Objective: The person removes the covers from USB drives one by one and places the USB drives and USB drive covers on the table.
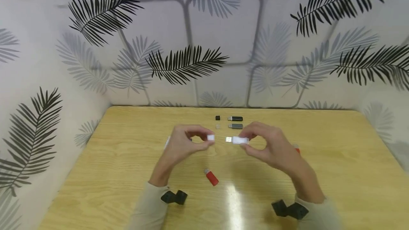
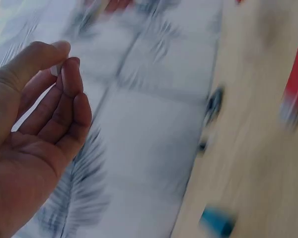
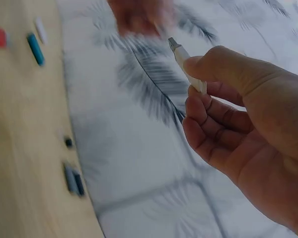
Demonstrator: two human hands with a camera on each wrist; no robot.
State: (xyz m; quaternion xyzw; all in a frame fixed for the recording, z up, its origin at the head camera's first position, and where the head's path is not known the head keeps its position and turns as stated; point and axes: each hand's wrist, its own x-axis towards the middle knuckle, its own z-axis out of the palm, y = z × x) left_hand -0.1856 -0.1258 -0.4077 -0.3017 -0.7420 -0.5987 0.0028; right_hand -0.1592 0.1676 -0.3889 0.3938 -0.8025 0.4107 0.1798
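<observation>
Thumb and fingertips of my left hand [image 1: 180, 144] pinch a small white cap [image 1: 210, 137]; in the left wrist view the fingers mostly hide it. My right hand [image 1: 273, 144] holds a white USB flash drive [image 1: 239, 140] by its rear end. Its bare metal plug points left at the cap, and a short gap separates the two. Both are held up above the wooden table [image 1: 105, 173]. Below them lies a red USB flash drive [image 1: 212, 178], its plug uncovered.
Behind the hands lie a black flash drive [image 1: 236, 118], a grey flash drive [image 1: 235, 126], a black cap [image 1: 217, 118] and a clear cap [image 1: 218, 126]. A teal stick [image 3: 35, 49] and a white stick [image 3: 41, 30] lie left. Another red item [image 1: 297, 149] is partly hidden by the right wrist.
</observation>
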